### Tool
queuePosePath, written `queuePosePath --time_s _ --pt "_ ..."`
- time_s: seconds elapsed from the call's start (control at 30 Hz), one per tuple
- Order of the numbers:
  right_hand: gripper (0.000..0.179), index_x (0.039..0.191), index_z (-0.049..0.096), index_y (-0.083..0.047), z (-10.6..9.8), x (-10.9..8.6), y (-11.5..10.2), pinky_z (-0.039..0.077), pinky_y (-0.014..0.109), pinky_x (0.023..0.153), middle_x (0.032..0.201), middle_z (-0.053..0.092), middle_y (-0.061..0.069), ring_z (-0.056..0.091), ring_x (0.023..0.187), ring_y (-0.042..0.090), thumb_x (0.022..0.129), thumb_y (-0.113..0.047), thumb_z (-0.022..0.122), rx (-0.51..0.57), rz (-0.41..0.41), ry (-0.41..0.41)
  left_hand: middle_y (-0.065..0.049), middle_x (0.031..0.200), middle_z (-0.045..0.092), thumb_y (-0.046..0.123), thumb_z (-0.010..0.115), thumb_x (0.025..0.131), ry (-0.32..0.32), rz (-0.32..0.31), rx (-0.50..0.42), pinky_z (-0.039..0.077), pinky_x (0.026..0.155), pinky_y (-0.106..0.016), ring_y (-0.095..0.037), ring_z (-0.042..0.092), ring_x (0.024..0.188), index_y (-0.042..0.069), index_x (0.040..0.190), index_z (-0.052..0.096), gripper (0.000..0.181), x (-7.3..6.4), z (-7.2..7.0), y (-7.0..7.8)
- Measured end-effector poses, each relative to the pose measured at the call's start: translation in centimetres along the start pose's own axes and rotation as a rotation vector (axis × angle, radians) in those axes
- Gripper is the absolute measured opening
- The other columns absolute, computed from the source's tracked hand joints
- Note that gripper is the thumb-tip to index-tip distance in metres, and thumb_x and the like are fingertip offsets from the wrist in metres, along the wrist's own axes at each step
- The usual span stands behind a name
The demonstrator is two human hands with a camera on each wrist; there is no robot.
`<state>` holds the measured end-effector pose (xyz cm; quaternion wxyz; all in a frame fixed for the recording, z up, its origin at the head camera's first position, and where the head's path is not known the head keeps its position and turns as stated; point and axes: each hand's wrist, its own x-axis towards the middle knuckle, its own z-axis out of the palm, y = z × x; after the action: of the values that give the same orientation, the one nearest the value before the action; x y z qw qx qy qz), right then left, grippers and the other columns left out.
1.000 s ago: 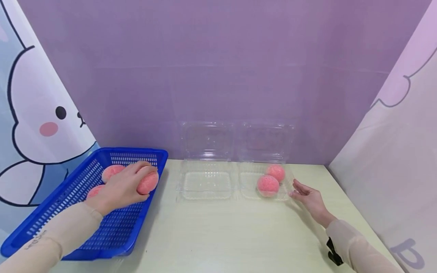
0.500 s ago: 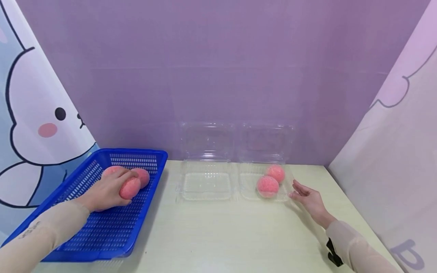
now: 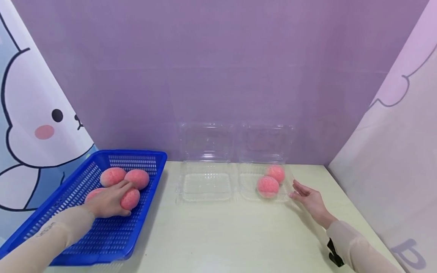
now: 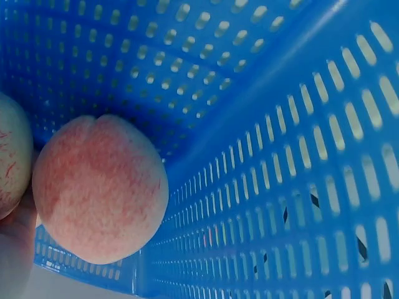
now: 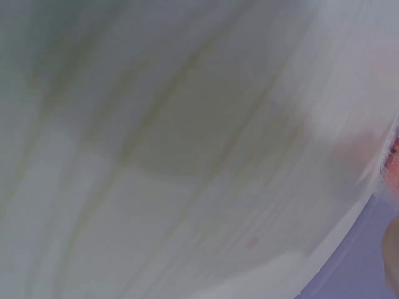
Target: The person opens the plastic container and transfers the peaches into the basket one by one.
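My left hand [image 3: 107, 201] reaches into the blue basket [image 3: 164, 155] and holds a pink peach [image 3: 130, 199], fingers over its top and thumb low on the near side. Around it lie a peach [image 3: 137, 179] just behind, another peach [image 3: 112, 177] at the back left, and one peach [image 3: 93, 194] partly hidden by the hand. The left wrist view shows a whole peach [image 4: 100, 190] close up. My right hand [image 3: 310, 201], fingers fairly straight, is at the right edge of a clear plastic clamshell box [image 3: 247, 189] that has two peaches [image 3: 268, 186] inside.
A second clear clamshell box [image 3: 206, 185], lid raised, stands left of the first on the pale table [image 3: 211, 235]. Both raised lids [image 3: 266, 142] are up against the purple backdrop [image 3: 222, 57]. Printed cloth [image 3: 403, 151] borders the right side.
My left hand has moved left and nearer with the peach, lower in the basket, uncovering the peach behind it. The right hand has stayed at the box's edge.
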<state>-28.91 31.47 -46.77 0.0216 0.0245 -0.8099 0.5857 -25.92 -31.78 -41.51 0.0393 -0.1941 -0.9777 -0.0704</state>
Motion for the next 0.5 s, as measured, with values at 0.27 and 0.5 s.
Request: queuePosePath --time_s 0.27,0.5 --pt "0.068 0.138 0.033 0.003 -0.05 0.02 -0.18 0.041 0.004 0.084 0.140 0.030 0.017 0.044 0.114 -0.007 0.084 -0.021 0.066 0.002 0.002 0.003 -0.012 0.136 0.041 0.037 0.079 0.063 -0.026 0.007 0.018 0.046 0.086 -0.055 -0.030 0.054 0.109 0.013 0.135 0.039 0.085 0.10 0.67 -0.35" --pt "0.067 0.138 0.032 0.003 0.02 0.00 -0.17 0.041 0.004 0.084 0.141 0.029 0.018 0.044 0.114 -0.009 0.084 -0.019 0.065 0.010 0.005 0.004 -0.017 0.142 0.033 0.040 0.076 0.068 -0.040 0.029 0.045 0.040 0.092 -0.059 -0.037 0.047 0.117 0.006 0.139 0.033 0.090 0.03 0.68 -0.70"
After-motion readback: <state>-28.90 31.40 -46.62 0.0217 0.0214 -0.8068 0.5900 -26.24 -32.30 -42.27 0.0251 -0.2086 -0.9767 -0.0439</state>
